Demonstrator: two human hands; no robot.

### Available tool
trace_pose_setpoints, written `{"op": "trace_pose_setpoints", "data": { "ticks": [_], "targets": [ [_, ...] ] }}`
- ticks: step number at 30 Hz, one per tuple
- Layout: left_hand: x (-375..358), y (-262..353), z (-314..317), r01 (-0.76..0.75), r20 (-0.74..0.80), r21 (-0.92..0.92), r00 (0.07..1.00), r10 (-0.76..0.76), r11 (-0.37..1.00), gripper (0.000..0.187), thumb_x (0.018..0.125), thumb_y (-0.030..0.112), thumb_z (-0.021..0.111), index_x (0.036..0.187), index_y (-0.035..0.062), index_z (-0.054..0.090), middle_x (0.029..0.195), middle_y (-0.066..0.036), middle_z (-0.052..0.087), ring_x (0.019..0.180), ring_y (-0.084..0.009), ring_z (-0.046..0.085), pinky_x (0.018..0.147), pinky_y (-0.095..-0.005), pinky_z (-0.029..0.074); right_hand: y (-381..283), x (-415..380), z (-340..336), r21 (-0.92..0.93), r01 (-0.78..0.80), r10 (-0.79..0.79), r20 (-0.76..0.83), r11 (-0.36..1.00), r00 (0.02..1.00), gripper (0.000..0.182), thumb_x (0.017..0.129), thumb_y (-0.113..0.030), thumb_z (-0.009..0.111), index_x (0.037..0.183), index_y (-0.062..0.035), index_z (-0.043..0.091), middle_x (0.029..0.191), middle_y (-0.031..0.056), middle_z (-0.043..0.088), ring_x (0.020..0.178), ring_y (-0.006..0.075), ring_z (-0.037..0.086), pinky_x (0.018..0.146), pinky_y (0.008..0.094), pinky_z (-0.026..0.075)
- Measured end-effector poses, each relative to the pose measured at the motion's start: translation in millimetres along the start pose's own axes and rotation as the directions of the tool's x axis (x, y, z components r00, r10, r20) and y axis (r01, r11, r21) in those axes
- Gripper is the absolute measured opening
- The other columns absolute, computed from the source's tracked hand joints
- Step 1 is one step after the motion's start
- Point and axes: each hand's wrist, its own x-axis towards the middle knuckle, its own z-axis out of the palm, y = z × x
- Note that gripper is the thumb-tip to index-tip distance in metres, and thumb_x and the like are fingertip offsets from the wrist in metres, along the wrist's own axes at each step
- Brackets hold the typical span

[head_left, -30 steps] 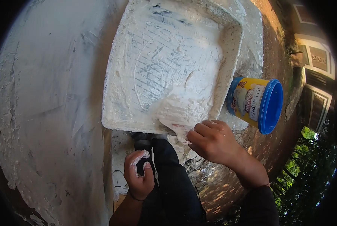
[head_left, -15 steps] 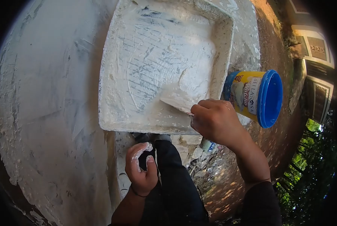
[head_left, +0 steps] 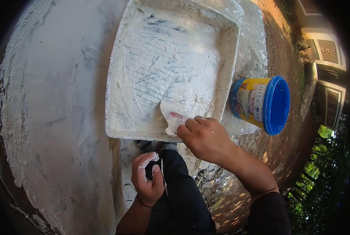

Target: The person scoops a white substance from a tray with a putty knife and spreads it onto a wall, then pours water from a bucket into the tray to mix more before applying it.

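Note:
My right hand (head_left: pixel 204 137) grips a flat scraper (head_left: pixel 173 116) smeared with white paste, over the near edge of a large square tray (head_left: pixel 114 94). White paste (head_left: pixel 179 58) covers the tray's floor in streaks, thicker near the scraper. Below the tray's near rim, my left hand (head_left: pixel 148 178) is held with curled fingers apart, white paste on its fingertips and nothing between them. A yellow and blue bucket (head_left: pixel 249 100) with an open blue rim lies tilted to the right of the tray.
A broad plastered wall or surface (head_left: pixel 57 117) with whitish coating fills the left side. Dark-trousered legs (head_left: pixel 183 188) are below the tray. Brown ground (head_left: pixel 237 199), a building (head_left: pixel 329 51) and green foliage (head_left: pixel 312 168) lie to the right.
My right hand has moved left and toward me with the scraper, whose broad face now shows more. The paste near it looks more disturbed. My left hand has barely moved.

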Motion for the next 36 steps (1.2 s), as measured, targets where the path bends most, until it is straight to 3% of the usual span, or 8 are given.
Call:
{"op": "trace_pose_setpoints", "data": {
  "ticks": [7, 11, 16, 19, 23, 25, 29, 36],
  "targets": [
    [-9, -3, 0, 0.038, 0.030, 0.014, 0.999, -0.038, 0.999, 0.025, 0.080, 0.000, 0.055, 0.104, -0.0052, 0.054, 0.100, -0.019, 0.058, 0.088, -0.0308, 0.058, 0.079, -0.0363, 0.047, -8, -16, -37, 0.070, 0.118, -0.125, 0.098, 0.991, 0.987, 0.007, 0.073, -0.012, 0.057, 0.075, -0.0066, 0.054, 0.068, 0.0063, 0.054, 0.065, 0.0235, 0.062, 0.058, 0.0351, 0.050],
    [-8, -4, 0, 0.025, 0.060, 0.013, 0.998, -0.026, 1.000, 0.026, 0.080, -0.001, 0.055, 0.105, -0.0052, 0.054, 0.100, -0.019, 0.058, 0.088, -0.0308, 0.059, 0.079, -0.0363, 0.047, 23, -2, -16, 0.136, 0.113, -0.132, 0.140, 0.984, 0.981, 0.007, 0.073, -0.011, 0.058, 0.077, -0.0055, 0.055, 0.070, 0.0079, 0.057, 0.067, 0.0258, 0.062, 0.060, 0.0371, 0.051],
    [-10, -6, -2, 0.027, 0.051, -0.003, 0.998, -0.027, 1.000, 0.026, 0.080, 0.000, 0.055, 0.105, -0.0047, 0.054, 0.100, -0.019, 0.058, 0.089, -0.0306, 0.059, 0.080, -0.0361, 0.047, 51, 15, -35, 0.199, -0.075, 0.049, 0.133, 0.977, 0.990, 0.013, 0.069, -0.010, 0.062, 0.080, -0.0025, 0.057, 0.073, 0.0131, 0.060, 0.070, 0.0333, 0.060, 0.065, 0.0415, 0.049],
    [-12, -6, -5, 0.050, 0.055, -0.010, 0.997, -0.049, 0.999, 0.026, 0.079, 0.000, 0.054, 0.105, -0.0048, 0.054, 0.101, -0.019, 0.058, 0.089, -0.0305, 0.059, 0.080, -0.0361, 0.047, 53, 16, -55, 0.212, -0.102, 0.077, 0.120, 0.972, 0.990, 0.014, 0.068, -0.009, 0.063, 0.079, -0.0023, 0.057, 0.072, 0.0134, 0.059, 0.071, 0.0344, 0.060, 0.065, 0.0422, 0.049],
    [-12, -6, -3, 0.027, 0.053, -0.007, 0.998, -0.027, 1.000, 0.026, 0.079, 0.000, 0.054, 0.105, -0.0048, 0.054, 0.101, -0.019, 0.058, 0.089, -0.0305, 0.059, 0.080, -0.0362, 0.047, 42, 17, -52, 0.055, -0.125, 0.128, -0.057, 0.991, 0.990, 0.011, 0.069, -0.009, 0.063, 0.077, -0.0037, 0.057, 0.069, 0.0110, 0.058, 0.069, 0.0312, 0.061, 0.062, 0.0413, 0.049],
    [-12, -5, -3, 0.036, 0.053, -0.008, 0.998, -0.036, 0.999, 0.026, 0.079, -0.001, 0.054, 0.105, -0.0049, 0.054, 0.101, -0.019, 0.058, 0.089, -0.0306, 0.059, 0.080, -0.0363, 0.047, 31, 13, -22, -0.033, -0.064, 0.062, -0.062, 0.997, 0.996, 0.008, 0.073, -0.010, 0.058, 0.077, -0.0044, 0.055, 0.070, 0.0098, 0.057, 0.067, 0.0282, 0.062, 0.060, 0.0393, 0.051],
    [-13, -6, -4, 0.037, 0.048, -0.021, 0.998, -0.036, 0.999, 0.027, 0.079, -0.001, 0.054, 0.106, -0.0049, 0.054, 0.101, -0.019, 0.058, 0.089, -0.0307, 0.058, 0.080, -0.0365, 0.047, -9, -11, 11, -0.144, 0.044, -0.043, 0.011, 0.989, 0.999, 0.013, 0.075, -0.017, 0.060, 0.080, -0.0064, 0.054, 0.067, 0.0045, 0.049, 0.064, 0.0203, 0.058, 0.055, 0.0316, 0.046],
    [-9, -4, -6, 0.000, 0.080, 0.009, 0.997, -0.001, 1.000, 0.027, 0.079, -0.001, 0.055, 0.106, -0.0045, 0.054, 0.101, -0.019, 0.058, 0.089, -0.0305, 0.058, 0.079, -0.0361, 0.047, -9, -28, -30, -0.004, 0.049, -0.049, 0.075, 0.999, 0.996, 0.011, 0.071, -0.014, 0.059, 0.077, -0.0066, 0.052, 0.069, 0.0055, 0.051, 0.068, 0.0214, 0.060, 0.059, 0.0336, 0.048]
  ]
}}
